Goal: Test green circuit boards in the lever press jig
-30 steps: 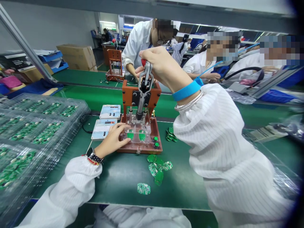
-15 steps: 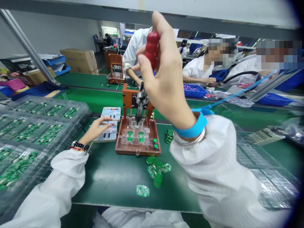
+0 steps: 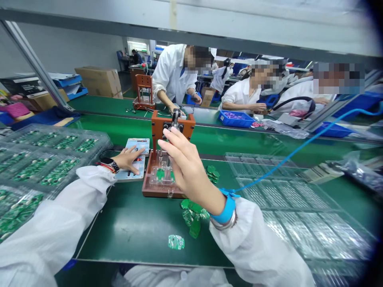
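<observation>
My left hand (image 3: 129, 160) lies with spread fingers over two light-blue control boxes (image 3: 139, 144) with red digit displays, its fingertips on or just above them. In front of the orange press fixture (image 3: 188, 124), my right hand (image 3: 187, 163) is raised with its fingers stretched out. The fixture's red lever handle does not show; my right hand may be covering it. Partly hidden by that hand, green circuit boards (image 3: 160, 173) sit under clear plastic on the brown wooden base (image 3: 155, 191). A loose pile of green boards (image 3: 194, 217) and a single board (image 3: 176, 242) lie nearer me.
Clear trays full of boards (image 3: 56, 153) stand at the left. Another clear tray (image 3: 287, 215) lies at the right, crossed by my blue wrist cord (image 3: 287, 153). More boards (image 3: 212, 174) lie beside the fixture. Co-workers in white (image 3: 172, 67) work across the bench.
My right hand has come down from high up, where it gripped the red lever handle; its fingers are now straight. My left hand has spread out flatter over the control boxes.
</observation>
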`<state>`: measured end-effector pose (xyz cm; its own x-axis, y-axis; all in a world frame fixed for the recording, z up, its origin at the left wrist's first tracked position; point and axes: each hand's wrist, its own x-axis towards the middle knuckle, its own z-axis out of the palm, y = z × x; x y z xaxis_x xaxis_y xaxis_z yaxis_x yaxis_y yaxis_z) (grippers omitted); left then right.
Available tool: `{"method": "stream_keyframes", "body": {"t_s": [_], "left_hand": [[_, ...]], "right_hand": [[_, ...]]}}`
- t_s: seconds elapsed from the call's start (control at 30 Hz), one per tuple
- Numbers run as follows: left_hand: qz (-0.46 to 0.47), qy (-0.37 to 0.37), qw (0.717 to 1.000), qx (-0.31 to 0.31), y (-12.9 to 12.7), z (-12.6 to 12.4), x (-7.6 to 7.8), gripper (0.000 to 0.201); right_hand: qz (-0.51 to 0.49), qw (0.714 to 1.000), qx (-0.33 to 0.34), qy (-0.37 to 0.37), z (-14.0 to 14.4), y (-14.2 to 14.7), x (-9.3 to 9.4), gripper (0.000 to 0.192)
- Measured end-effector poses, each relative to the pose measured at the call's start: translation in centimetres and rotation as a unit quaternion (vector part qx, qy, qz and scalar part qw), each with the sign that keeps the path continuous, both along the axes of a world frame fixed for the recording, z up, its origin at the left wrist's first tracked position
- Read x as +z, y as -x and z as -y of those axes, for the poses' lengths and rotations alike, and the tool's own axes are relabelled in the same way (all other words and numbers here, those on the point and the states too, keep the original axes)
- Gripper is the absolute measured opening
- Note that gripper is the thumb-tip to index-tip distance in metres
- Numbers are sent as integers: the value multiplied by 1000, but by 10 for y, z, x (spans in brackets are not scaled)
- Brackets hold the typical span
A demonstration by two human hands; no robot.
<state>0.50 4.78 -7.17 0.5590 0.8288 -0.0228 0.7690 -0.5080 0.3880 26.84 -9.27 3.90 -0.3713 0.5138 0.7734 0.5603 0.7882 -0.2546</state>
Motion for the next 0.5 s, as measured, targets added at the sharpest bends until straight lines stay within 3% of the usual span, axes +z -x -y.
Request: {"method": "stream_keyframes", "body": {"t_s": [0.1,0.2,0.27,0.4,0.5], "left_hand": [[3,-1,1000,0,3,1,-5,102],[10,-1,1000,4,9,6,-10,102],[16,-2,1000,9,14,7,-12,105],[20,0,1000,19,23,3,-13,107],[-8,16,1000,15,26,-3,-10,108]], "right_hand": [[-21,999,21,36,16,-10,0,59],[-89,993,-12,80,34,-23,-18,58],[-112,985,-44,124,45,-35,-41,48],[-67,970,-77,220,63,-61,-99,30],[-35,962,-128,237,77,-76,-138,29]]}}
